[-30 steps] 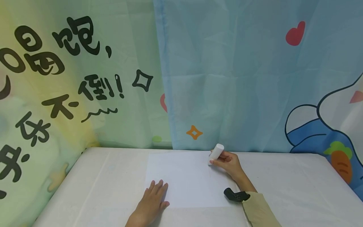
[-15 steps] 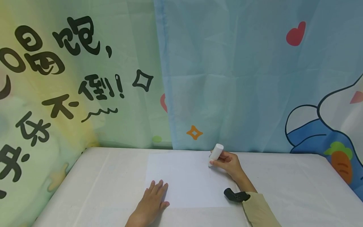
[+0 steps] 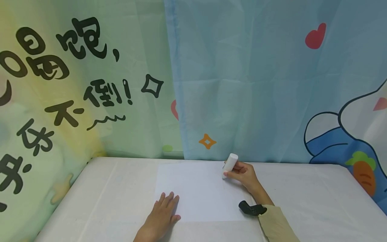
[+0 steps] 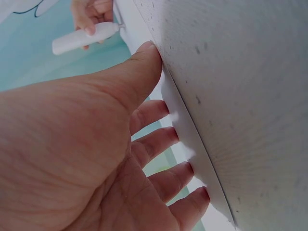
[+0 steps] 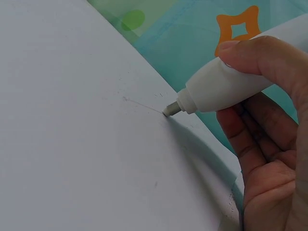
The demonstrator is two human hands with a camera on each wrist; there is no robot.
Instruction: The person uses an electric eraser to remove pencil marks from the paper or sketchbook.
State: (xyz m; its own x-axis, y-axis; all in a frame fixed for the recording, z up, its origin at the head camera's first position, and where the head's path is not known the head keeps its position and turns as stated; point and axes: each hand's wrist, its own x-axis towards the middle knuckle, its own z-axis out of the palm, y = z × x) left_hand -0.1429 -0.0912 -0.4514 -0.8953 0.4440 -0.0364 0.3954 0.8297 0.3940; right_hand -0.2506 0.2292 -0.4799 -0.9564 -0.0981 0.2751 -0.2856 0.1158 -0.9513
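Note:
My right hand point(image 3: 245, 174) pinches a thick white pen-like tool point(image 3: 230, 164), tilted over the right part of a white paper sheet point(image 3: 199, 191). In the right wrist view the tool point(image 5: 226, 84) has a narrow grey tip touching the sheet point(image 5: 72, 144), where a faint thin line and small specks show; thumb and fingers of the hand point(image 5: 274, 168) are round its body. My left hand point(image 3: 160, 216) rests with spread fingers on the sheet's left edge. The left wrist view shows the fingertips of this hand point(image 4: 110, 144) against the surface.
A white cloth point(image 3: 115, 201) covers the table beneath the sheet. Behind the table hangs a printed curtain point(image 3: 242, 84), green on the left and blue on the right. A black band point(image 3: 252, 208) is at the right wrist, by a beige sleeve point(image 3: 278, 223).
The lower end of the white tool has shifted very slightly toward the table's front. My left hand has stayed in place.

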